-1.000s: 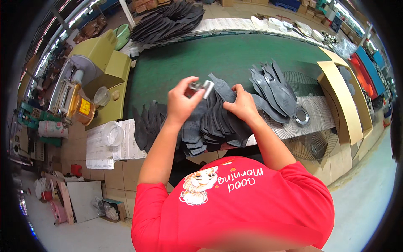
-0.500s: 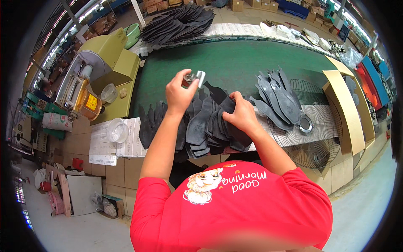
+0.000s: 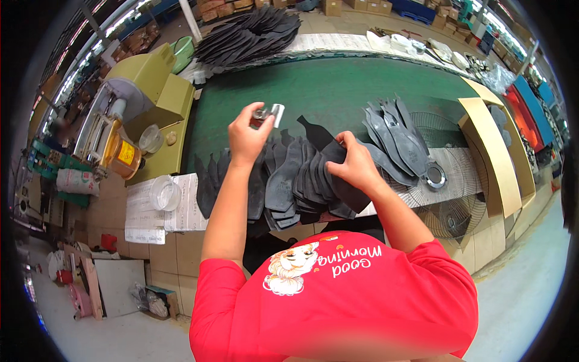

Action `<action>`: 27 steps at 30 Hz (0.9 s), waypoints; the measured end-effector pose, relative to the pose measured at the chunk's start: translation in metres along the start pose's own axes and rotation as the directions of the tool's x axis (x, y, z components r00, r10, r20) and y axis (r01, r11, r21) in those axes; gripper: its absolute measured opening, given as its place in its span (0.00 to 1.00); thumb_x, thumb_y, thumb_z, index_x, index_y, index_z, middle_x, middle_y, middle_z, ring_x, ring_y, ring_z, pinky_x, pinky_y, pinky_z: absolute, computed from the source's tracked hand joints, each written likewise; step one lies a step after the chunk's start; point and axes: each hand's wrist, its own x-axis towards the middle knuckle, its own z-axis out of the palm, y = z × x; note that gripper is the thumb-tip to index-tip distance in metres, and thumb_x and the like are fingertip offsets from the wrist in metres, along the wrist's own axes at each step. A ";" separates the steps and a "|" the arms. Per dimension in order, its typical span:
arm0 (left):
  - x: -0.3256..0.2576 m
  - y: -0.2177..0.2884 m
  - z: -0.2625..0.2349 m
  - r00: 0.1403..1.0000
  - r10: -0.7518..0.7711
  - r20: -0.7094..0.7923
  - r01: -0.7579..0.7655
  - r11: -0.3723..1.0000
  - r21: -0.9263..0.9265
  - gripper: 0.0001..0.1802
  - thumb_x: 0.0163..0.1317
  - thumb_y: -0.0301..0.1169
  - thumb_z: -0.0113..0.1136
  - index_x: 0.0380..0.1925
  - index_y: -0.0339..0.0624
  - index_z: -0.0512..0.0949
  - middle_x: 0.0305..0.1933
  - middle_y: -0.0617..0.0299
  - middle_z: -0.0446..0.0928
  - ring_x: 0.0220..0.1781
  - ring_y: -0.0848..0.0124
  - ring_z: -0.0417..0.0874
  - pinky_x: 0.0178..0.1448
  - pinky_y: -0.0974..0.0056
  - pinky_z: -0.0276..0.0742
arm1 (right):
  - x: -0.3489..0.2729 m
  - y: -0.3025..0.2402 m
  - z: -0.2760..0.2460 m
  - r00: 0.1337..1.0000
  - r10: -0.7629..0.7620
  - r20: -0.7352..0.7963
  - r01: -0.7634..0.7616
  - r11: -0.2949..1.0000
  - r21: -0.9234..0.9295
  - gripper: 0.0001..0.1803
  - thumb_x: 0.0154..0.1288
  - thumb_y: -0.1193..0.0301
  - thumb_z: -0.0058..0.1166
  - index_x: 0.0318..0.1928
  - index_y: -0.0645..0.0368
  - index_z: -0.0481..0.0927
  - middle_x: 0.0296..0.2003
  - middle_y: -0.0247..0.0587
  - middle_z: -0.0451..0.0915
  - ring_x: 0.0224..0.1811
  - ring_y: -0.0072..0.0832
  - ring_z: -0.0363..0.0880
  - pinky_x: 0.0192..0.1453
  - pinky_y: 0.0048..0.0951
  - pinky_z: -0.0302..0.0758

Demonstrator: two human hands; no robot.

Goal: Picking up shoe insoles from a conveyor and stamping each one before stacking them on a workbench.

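1. In the head view, a tile-floored workshop surrounds a green, smooth-topped worktop (image 3: 271, 84).
2. At its right end, an open tan cardboard box (image 3: 490, 163) holds curved grey pieces (image 3: 500, 117), partly hidden by its raised side. A round, clear plastic tub (image 3: 164, 194) sits on the pale printed covering at left; I cannot tell its contents.
3. An olive-green machine with an amber roll (image 3: 123, 152) stands at left. A round black wire fan guard (image 3: 458, 208) overlaps the right end, near a splayed grey bundle (image 3: 395, 136). Thin black sheets (image 3: 250, 36) lie heaped beyond.
4. The left hand (image 3: 247, 136) pinches a small silvery-and-white object (image 3: 277, 114) above the worktop. The right hand (image 3: 356, 164) grips a flat, narrow-necked black piece (image 3: 315, 131) over the near edge, against overlapping dark-grey pieces (image 3: 282, 179) with matte faces.
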 end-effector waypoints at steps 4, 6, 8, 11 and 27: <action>-0.007 0.016 -0.004 0.999 -0.027 -0.020 0.025 0.994 -0.106 0.18 0.52 0.27 0.70 0.45 0.38 0.80 0.33 0.59 0.83 0.31 0.72 0.84 0.38 0.67 0.79 | 0.009 0.020 -0.034 0.994 0.105 0.007 -0.105 0.994 0.040 0.34 0.46 0.64 0.68 0.53 0.63 0.69 0.48 0.55 0.78 0.55 0.42 0.77 0.60 0.36 0.71; -0.014 0.037 0.001 0.999 0.034 0.041 -0.029 0.992 -0.121 0.18 0.52 0.27 0.70 0.45 0.39 0.80 0.35 0.58 0.83 0.32 0.72 0.84 0.38 0.67 0.79 | 0.011 0.012 -0.040 0.990 0.135 0.032 -0.136 0.990 0.028 0.34 0.47 0.64 0.68 0.53 0.63 0.69 0.49 0.55 0.78 0.56 0.43 0.76 0.61 0.36 0.70; -0.020 0.055 0.017 0.973 0.167 0.158 -0.141 0.976 -0.164 0.20 0.49 0.29 0.70 0.45 0.43 0.80 0.38 0.59 0.83 0.32 0.67 0.83 0.42 0.64 0.79 | 0.015 0.009 -0.039 0.992 0.118 0.042 -0.119 0.993 0.013 0.34 0.47 0.64 0.68 0.53 0.64 0.68 0.49 0.55 0.78 0.56 0.43 0.76 0.61 0.37 0.70; -0.023 0.065 0.029 0.921 0.316 0.226 -0.294 0.947 -0.125 0.20 0.50 0.28 0.71 0.45 0.43 0.81 0.37 0.58 0.83 0.33 0.69 0.82 0.40 0.66 0.78 | 0.016 0.001 -0.031 0.995 0.072 0.071 -0.070 0.997 -0.027 0.33 0.47 0.65 0.67 0.52 0.64 0.68 0.45 0.54 0.79 0.50 0.42 0.79 0.56 0.37 0.73; -0.014 -0.019 -0.025 0.983 -0.179 -0.036 0.169 0.965 -0.203 0.18 0.57 0.27 0.68 0.48 0.38 0.80 0.36 0.67 0.79 0.35 0.79 0.78 0.42 0.72 0.74 | 0.066 0.164 -0.154 0.825 0.356 -0.438 -0.450 0.884 -0.129 0.38 0.45 0.58 0.65 0.56 0.66 0.71 0.48 0.60 0.80 0.53 0.48 0.80 0.58 0.40 0.74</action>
